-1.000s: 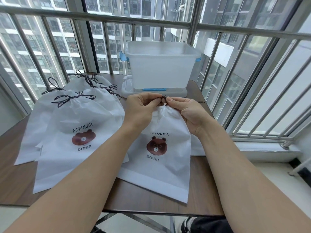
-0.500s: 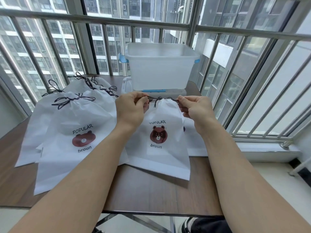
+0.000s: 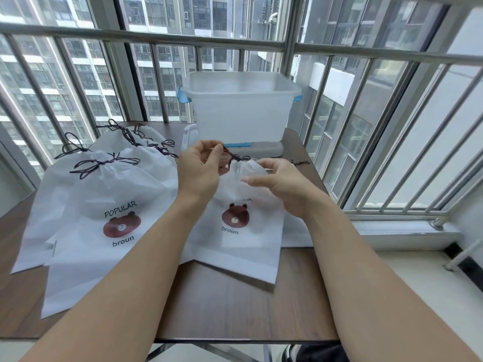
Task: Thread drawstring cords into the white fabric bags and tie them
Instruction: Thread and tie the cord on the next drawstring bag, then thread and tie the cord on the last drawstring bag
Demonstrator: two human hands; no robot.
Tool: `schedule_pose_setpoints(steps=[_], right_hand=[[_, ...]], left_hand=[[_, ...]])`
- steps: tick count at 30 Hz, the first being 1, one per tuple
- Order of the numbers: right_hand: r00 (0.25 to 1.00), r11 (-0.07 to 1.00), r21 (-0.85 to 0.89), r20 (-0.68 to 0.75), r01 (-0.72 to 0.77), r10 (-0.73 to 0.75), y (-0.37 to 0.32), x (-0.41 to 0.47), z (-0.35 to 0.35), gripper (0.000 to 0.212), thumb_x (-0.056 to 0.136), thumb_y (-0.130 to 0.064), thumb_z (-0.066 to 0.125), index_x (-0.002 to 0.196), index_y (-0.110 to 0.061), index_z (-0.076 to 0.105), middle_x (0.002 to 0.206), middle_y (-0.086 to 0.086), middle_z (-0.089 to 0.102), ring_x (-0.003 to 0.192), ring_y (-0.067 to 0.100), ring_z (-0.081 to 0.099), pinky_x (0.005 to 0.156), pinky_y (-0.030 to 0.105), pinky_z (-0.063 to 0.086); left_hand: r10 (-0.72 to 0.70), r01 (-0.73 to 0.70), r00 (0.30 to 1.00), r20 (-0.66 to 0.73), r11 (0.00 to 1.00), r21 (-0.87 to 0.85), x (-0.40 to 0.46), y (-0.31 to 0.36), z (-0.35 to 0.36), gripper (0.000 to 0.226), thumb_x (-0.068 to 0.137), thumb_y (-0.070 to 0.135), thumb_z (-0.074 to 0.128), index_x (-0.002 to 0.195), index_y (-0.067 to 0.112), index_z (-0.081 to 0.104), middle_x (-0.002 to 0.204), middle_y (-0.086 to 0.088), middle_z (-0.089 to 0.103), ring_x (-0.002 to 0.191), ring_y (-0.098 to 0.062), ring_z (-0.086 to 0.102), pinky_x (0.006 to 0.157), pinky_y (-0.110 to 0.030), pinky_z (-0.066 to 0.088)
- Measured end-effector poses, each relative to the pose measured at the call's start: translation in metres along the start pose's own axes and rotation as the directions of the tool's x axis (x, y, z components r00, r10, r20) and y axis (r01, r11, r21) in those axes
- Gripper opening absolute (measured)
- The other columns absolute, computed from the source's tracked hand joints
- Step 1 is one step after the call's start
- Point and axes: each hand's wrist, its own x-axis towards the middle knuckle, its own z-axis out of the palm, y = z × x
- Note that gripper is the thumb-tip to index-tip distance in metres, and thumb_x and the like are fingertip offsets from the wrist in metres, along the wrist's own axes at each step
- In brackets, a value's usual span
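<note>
Bag in work: a white fabric bag point(image 3: 243, 231) with a brown bear print and the word "broun" lies near the middle of the desk point(image 3: 230, 304), its mouth gathered tight toward the far edge.
Cord: a dark drawstring cord point(image 3: 235, 157) bunches at the gathered mouth — one end runs up to the left hand.
Left hand point(image 3: 200, 169): fingers curled, pinching the cord just above the bag's neck.
Right hand point(image 3: 281, 180): fingers loosely spread, thumb and fingertips resting on the gathered fabric just below the cord; whether it pinches the cloth I cannot tell.
Finished bags point(image 3: 104, 205): several overlapping white bags with the same bear print lie along the left side of the desk, their dark cords tied in bows.
Bin: a translucent plastic storage bin point(image 3: 243, 105) with blue latches stands at the far edge — on its own lid.
</note>
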Motion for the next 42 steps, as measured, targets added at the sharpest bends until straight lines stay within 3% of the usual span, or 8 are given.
schedule_pose_setpoints(steps=[6, 12, 17, 20, 27, 37, 39, 42], right_hand=[[0.994, 0.94, 0.331, -0.101, 0.08, -0.049, -0.021, -0.015, -0.005, 0.014, 0.092, -0.008, 0.071, 0.105, -0.006, 0.075, 0.081, 0.012, 0.075, 0.06, 0.02, 0.069, 0.054, 0.025, 0.055], [0.995, 0.87, 0.484, -0.055, 0.098, -0.081, -0.039, -0.03, 0.024, 0.02, 0.097, -0.018, 0.065, 0.114, -0.009, 0.072, 0.093, 0.014, 0.076, 0.074, 0.027, 0.073, 0.065, 0.033, 0.06], [0.993, 0.972, 0.204, -0.024, 0.117, -0.115, -0.046, -0.029, 0.071, 0.038, 0.099, -0.049, 0.058, 0.12, -0.02, 0.07, 0.118, 0.004, 0.074, 0.11, 0.022, 0.07, 0.1, 0.045, 0.054], [0.99, 0.987, 0.091, 0.033, 0.131, -0.134, -0.054, -0.03, 0.087, 0.043, 0.104, -0.053, 0.044, 0.116, -0.021, 0.07, 0.112, 0.001, 0.076, 0.096, 0.011, 0.07, 0.074, 0.025, 0.057], [0.983, 0.985, 0.119, 0.12, 0.127, -0.141, -0.08, -0.03, 0.139, 0.079, 0.075, -0.087, 0.052, 0.131, -0.031, 0.055, 0.132, -0.004, 0.059, 0.12, 0.019, 0.06, 0.105, 0.048, 0.047], [0.976, 0.895, -0.395, 0.025, 0.207, -0.215, -0.045, 0.011, 0.168, 0.077, 0.068, -0.024, 0.092, 0.137, -0.024, 0.057, 0.133, -0.003, 0.06, 0.115, 0.01, 0.055, 0.085, 0.018, 0.038], [0.975, 0.893, -0.401, 0.0, 0.202, -0.22, -0.035, 0.018, 0.163, 0.076, 0.066, -0.024, 0.093, 0.134, -0.023, 0.06, 0.132, -0.003, 0.063, 0.119, 0.013, 0.058, 0.088, 0.02, 0.041], [0.977, 0.893, -0.408, -0.012, 0.191, -0.214, -0.028, 0.022, 0.155, 0.076, 0.064, -0.025, 0.094, 0.133, -0.024, 0.061, 0.128, -0.003, 0.065, 0.119, 0.016, 0.059, 0.097, 0.027, 0.047]], left_hand=[[0.007, -0.119, 0.951, 0.308, 0.93, 0.347, -0.003, 0.023, -0.006, 0.09, 0.069, 0.056, 0.083, 0.143, 0.028, 0.04, 0.128, 0.009, 0.056, 0.111, -0.005, 0.058, 0.091, -0.026, 0.05], [-0.054, -0.145, 0.941, 0.335, 0.829, 0.54, -0.004, 0.057, -0.024, 0.055, 0.078, 0.054, 0.076, 0.119, 0.022, 0.058, 0.11, 0.009, 0.063, 0.096, -0.006, 0.06, 0.08, -0.021, 0.049], [0.01, -0.112, 0.982, 0.188, 0.833, 0.542, -0.011, 0.09, -0.087, 0.015, 0.091, 0.037, 0.07, 0.099, 0.025, 0.066, 0.089, 0.0, 0.07, 0.071, -0.013, 0.066, 0.062, -0.025, 0.054], [-0.065, 0.06, 0.998, 0.0, 0.927, 0.371, -0.013, 0.11, -0.127, 0.013, 0.098, 0.034, 0.061, 0.095, 0.022, 0.065, 0.086, -0.004, 0.073, 0.064, -0.017, 0.071, 0.058, -0.035, 0.06], [-0.158, 0.171, 0.985, -0.07, 0.951, 0.258, -0.003, 0.04, -0.171, 0.028, 0.096, 0.037, 0.061, 0.107, 0.011, 0.064, 0.101, -0.012, 0.073, 0.097, -0.034, 0.071, 0.078, -0.044, 0.057], [-0.125, 0.143, 0.977, -0.171, 0.985, 0.093, 0.004, 0.018, -0.165, 0.036, 0.1, 0.048, 0.048, 0.1, 0.019, 0.07, 0.096, -0.009, 0.073, 0.093, -0.028, 0.069, 0.09, -0.048, 0.054], [0.122, -0.052, 0.981, -0.15, 0.912, 0.406, 0.003, 0.028, -0.171, 0.03, 0.1, 0.043, 0.047, 0.102, 0.02, 0.068, 0.09, -0.003, 0.07, 0.087, -0.022, 0.066, 0.085, -0.049, 0.056], [0.299, -0.132, 0.954, -0.02, 0.478, 0.869, 0.009, 0.046, -0.196, 0.042, 0.085, 0.021, 0.056, 0.126, 0.02, 0.06, 0.124, -0.003, 0.061, 0.119, -0.024, 0.054, 0.102, -0.044, 0.046]])
